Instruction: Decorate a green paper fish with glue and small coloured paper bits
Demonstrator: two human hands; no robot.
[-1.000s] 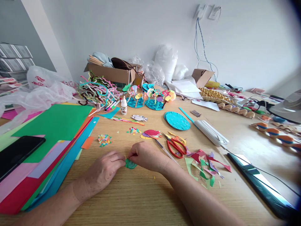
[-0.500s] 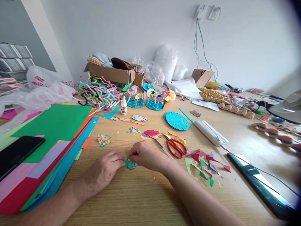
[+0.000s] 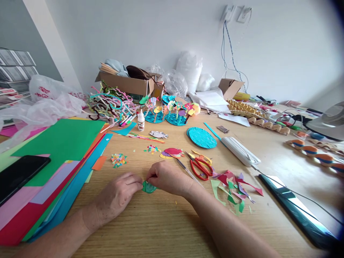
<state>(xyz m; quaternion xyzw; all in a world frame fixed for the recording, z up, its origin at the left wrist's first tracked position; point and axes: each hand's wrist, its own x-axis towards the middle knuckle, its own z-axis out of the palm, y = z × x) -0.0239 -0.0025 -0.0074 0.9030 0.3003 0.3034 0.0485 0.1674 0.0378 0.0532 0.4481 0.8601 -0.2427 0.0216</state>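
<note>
A small green paper cutout [image 3: 149,187], which looks fish-shaped, lies on the wooden table between my hands. My left hand [image 3: 125,188] has its fingers pressed together at the cutout's left edge. Over its upper right part, my right hand [image 3: 166,179] is closed in a pinch, and whatever the fingertips may hold is hidden. Just beyond are two small heaps of paper bits, a multicoloured one [image 3: 119,160] and a smaller one [image 3: 152,149]. Colourful paper cutouts [image 3: 173,152] are stacked past my right hand, near a slim pen-like tool [image 3: 188,170] and red-handled scissors [image 3: 201,168].
Coloured paper sheets [image 3: 64,139] and a black phone [image 3: 23,175] lie at left. Paper scraps [image 3: 233,190], a power strip [image 3: 241,151] and a dark glossy device [image 3: 292,208] are at right. Blue discs [image 3: 202,138] and a glue bottle [image 3: 141,121] stand farther back.
The view has shifted very slightly. Both hands keep their places at the green paper cutout, with no other visible movement.
</note>
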